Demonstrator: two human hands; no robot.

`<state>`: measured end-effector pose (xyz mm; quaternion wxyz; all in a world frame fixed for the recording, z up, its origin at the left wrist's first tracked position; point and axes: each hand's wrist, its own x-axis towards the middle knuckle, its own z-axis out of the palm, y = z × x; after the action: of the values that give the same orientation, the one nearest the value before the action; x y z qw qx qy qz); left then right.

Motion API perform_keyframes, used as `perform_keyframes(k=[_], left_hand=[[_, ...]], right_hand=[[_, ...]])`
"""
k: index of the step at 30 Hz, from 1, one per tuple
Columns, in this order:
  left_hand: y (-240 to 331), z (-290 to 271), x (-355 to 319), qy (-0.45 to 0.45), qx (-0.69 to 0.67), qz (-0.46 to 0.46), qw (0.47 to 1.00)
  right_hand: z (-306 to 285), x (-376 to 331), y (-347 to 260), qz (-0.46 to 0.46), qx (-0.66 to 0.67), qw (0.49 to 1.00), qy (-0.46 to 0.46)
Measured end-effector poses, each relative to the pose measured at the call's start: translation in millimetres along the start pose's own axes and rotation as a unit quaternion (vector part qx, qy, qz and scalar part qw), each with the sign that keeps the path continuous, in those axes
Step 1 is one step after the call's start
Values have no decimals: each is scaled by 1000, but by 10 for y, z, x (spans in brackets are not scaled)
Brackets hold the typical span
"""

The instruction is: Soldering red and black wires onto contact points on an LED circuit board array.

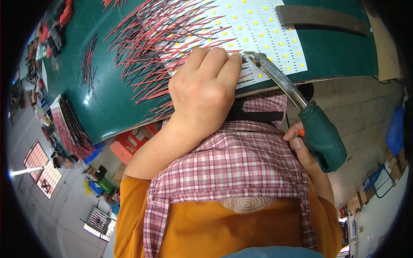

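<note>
Glossy dark-green tabletop point(101, 107) beneath splayed, thin red-and-black plastic-coated wires point(142, 43).
Rightward, the left hand point(206, 84) arches knuckles-up, fingers curled, whether pinching a wire being hidden; it covers part of the flat white board point(275, 36) dotted with yellow squares, where many wires lie; a metal-barrelled soldering iron point(303, 103) slants, tip near those fingertips, its rounded green handle grasped by the right hand point(304, 148).

At three o'clock, a smooth, rounded green plastic soldering-iron handle point(323, 136) joins a shiny, stained, tubular silver metal shaft point(280, 77) at two; at ten, a flat green tabletop point(64, 71) shines glossily.
</note>
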<state>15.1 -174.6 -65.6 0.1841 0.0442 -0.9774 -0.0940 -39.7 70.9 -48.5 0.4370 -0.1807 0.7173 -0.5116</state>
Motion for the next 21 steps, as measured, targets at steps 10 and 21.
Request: perform_keyframes(k=[10,21], left_hand=[[6,-13,2,-16,3,-7,1000],[18,-25,2,-13,10,-7,1000]], right_hand=[[-11,2,27,-66,-110,991,32],[12,-70,110,-28,50,998,16]])
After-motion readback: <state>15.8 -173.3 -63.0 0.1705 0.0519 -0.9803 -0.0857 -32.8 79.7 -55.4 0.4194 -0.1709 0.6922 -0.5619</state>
